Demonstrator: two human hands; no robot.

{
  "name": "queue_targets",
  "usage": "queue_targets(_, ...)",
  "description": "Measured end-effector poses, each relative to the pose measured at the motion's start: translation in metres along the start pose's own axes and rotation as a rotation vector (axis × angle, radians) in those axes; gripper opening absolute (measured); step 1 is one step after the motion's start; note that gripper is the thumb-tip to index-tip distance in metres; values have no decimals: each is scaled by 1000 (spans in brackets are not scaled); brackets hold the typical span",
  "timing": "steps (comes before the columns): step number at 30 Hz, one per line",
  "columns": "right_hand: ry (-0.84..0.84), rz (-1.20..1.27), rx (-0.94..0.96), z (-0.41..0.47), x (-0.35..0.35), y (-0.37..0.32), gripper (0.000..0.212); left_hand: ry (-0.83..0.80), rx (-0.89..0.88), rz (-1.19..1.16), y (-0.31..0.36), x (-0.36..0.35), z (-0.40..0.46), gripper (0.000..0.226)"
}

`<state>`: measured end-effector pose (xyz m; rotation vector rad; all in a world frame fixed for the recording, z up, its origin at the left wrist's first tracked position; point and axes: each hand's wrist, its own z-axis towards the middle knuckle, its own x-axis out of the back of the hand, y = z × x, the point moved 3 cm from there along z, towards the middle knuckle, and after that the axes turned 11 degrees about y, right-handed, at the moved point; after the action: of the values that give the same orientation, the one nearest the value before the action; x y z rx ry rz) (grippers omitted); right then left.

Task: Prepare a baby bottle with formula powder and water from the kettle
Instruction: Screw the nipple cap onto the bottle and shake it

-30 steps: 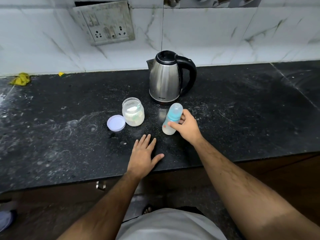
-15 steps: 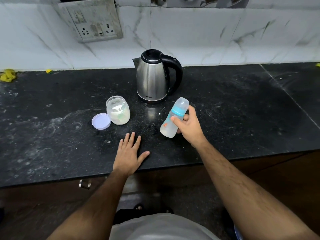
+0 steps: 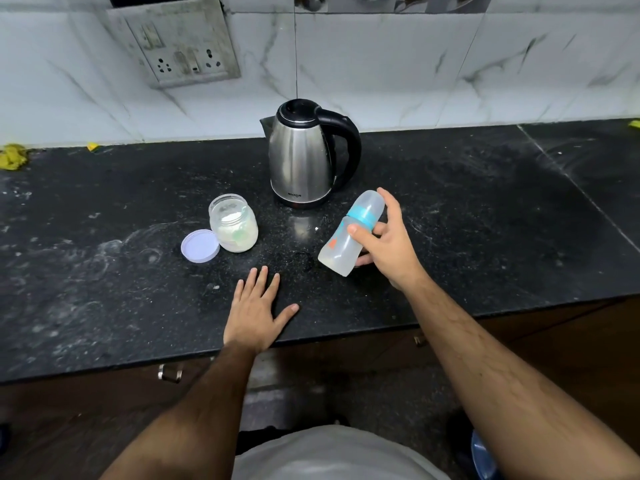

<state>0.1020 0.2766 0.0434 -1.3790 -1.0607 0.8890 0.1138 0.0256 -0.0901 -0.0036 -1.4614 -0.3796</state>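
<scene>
Head view, the only one supplied. My right hand [image 3: 388,244] holds the baby bottle [image 3: 349,233] clear of the black counter [image 3: 485,220], thumb across the front of the body, fingers wrapped behind it and the index finger up near the cap. The bottle sits in front of the kettle [image 3: 304,154] and to the right of the open formula jar [image 3: 233,223]. My left hand [image 3: 256,310] lies flat on the counter near the front edge, fingers straight and spread, holding nothing.

Orientation: the bottle is tilted well off upright. Its long axis runs from the base, low and toward me on the left, up to the clear cap, which points away and to the right, roughly toward the kettle's handle side. A pale cloudy layer sits in the low end of the body; I cannot tell how much.

Risks, as I judge them: the grip is one-handed on a smooth, waisted body, so a slip would drop it on the stone. If the blue collar is not screwed tight, tilting or shaking could leak the contents. The jar stands uncovered with its lid [image 3: 200,245] beside it, touching or nearly so, and a careless sweep of my left hand could tip it and spill powder. The kettle, if hot, stands near my knuckles.
</scene>
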Motion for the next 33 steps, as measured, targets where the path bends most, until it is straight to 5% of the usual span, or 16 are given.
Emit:
queue_targets(3, -29, 29, 9, -2, 1, -7, 79, 0, 4, -9, 0, 0, 1, 93)
queue_targets(8, 226, 257, 39, 7, 21, -18, 76, 2, 0, -14, -2, -2, 2, 91)
queue_targets(13, 26, 118, 12, -8, 8, -6, 78, 11, 4, -8, -2, -3, 2, 89)
queue_targets(18, 240, 287, 15, -5, 19, -17, 73, 17, 16, -25, -2, -3, 2, 90)
queue_targets(23, -10, 114, -4, -22, 2, -14, 72, 35, 29, -39, -3, -5, 2, 89)
queue_targets(28, 166, 266, -16, -19, 7, -14, 70, 36, 29, -40, -2, -6, 2, 88)
queue_targets(33, 5, 98, 31, -29, -5, -18, 75, 45, 36, -48, -4, -5, 2, 86)
